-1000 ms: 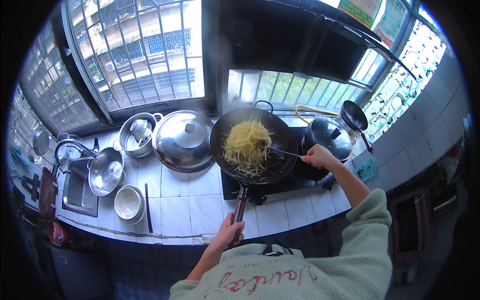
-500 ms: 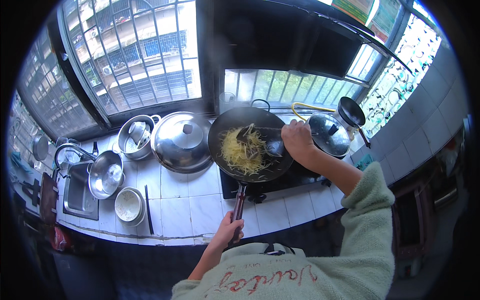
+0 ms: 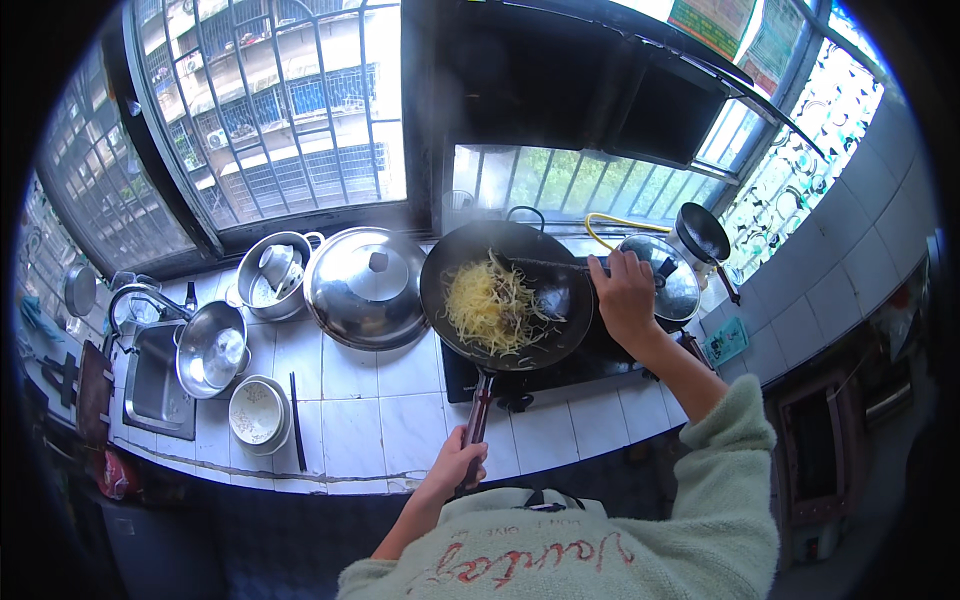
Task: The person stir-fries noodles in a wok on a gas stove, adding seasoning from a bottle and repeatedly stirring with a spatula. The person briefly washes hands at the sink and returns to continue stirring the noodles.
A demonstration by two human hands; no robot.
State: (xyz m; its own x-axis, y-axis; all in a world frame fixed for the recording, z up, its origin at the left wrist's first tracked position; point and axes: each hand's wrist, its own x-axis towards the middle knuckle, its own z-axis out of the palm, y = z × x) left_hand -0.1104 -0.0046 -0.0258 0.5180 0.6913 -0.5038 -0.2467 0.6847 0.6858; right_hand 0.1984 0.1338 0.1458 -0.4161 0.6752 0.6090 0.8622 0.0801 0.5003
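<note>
My left hand (image 3: 460,458) is wrapped round the brown handle of a dark wok (image 3: 565,305) on the stove. In the wok lies a heap of pale yellow shreds (image 3: 480,315) mixed with some darker strips. My right hand (image 3: 628,295), over the wok's right rim, grips a long-handled spatula (image 3: 555,265). Its shaft reaches left across the wok, and its far end is down among the shreds, mostly hidden by them.
Left of the wok are a large domed lid (image 3: 350,300), a pot (image 3: 262,300) holding bowls, a metal basin (image 3: 205,365), stacked bowls (image 3: 257,412), chopsticks (image 3: 298,420) and a sink (image 3: 160,385). A glass lid (image 3: 685,290) and a small pan (image 3: 703,232) are at the right.
My right hand has shifted to the right with the spatula, and the spatula's end has sunk among the shreds. The shreds have been shifted about. My left hand keeps its hold.
</note>
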